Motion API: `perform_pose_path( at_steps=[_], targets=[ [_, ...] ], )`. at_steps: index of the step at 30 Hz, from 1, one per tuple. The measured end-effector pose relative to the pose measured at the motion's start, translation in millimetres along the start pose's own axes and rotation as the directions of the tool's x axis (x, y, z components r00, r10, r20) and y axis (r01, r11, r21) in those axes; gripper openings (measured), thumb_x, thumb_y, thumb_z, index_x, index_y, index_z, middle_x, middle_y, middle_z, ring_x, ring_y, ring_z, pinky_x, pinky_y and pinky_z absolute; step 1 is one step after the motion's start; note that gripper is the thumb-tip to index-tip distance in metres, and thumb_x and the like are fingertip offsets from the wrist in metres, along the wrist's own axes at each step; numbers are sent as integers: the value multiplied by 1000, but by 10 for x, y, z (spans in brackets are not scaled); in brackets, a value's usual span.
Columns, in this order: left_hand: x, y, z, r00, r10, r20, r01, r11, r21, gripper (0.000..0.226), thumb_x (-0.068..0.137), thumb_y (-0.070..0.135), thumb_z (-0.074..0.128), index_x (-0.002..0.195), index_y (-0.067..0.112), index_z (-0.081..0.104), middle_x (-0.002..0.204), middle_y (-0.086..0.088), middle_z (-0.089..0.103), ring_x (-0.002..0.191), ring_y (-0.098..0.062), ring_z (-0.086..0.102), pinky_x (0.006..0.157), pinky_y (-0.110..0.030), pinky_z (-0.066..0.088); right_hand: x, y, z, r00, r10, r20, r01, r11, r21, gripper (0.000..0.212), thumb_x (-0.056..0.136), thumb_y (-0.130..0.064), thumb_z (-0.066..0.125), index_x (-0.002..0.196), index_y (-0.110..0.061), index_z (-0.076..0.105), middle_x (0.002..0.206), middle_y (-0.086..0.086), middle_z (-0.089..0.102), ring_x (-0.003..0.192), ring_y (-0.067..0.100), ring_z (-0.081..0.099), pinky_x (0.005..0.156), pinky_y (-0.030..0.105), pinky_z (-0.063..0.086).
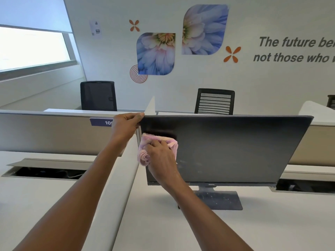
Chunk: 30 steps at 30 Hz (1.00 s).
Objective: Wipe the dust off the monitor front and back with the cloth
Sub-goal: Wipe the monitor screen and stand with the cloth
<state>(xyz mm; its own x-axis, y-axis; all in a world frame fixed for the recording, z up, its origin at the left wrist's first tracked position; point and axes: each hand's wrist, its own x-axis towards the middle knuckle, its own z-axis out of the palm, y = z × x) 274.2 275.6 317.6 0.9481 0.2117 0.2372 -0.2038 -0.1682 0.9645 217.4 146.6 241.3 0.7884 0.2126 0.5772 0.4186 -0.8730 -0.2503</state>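
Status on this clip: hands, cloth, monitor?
Left hand grips monitor top-left corner. Right hand presses pink cloth on screen's left side. Dust specks remain mid-screen and on stand base. Nothing obstructing.

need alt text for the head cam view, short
A person's right hand presses a bunched pink cloth against the upper left of a dusty black monitor screen, while the left hand grips the monitor's top left corner. The monitor stands on a white desk, with two office chairs behind.
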Motion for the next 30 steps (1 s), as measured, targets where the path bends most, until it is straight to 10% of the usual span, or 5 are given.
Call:
perform_pose_path(
  at_steps=[22, 30],
  targets=[
    [-42, 14, 96, 995, -13, -96, 14, 1000, 10, 31, 88, 39, 70, 110, 17, 74, 93, 10, 72, 91, -11, 70, 85, -26, 55, -150, 692, -436, 979, 127, -157, -135, 990, -39, 36, 67, -12, 82, 102, -14, 73, 99, 5, 71, 89, 25, 63, 71, 37, 55],
    [-99, 36, 88, 996, -1, -84, 0, 1000, -15, 31, 90, 35, 68, 113, 14, 73, 93, 8, 73, 89, -7, 69, 87, -24, 55, -375, 881, -408, 995, 100, 27, -99, 993, -62, 27, 71, -9, 71, 98, -14, 73, 100, 5, 72, 91, 26, 64, 75, 35, 52]
  ],
)
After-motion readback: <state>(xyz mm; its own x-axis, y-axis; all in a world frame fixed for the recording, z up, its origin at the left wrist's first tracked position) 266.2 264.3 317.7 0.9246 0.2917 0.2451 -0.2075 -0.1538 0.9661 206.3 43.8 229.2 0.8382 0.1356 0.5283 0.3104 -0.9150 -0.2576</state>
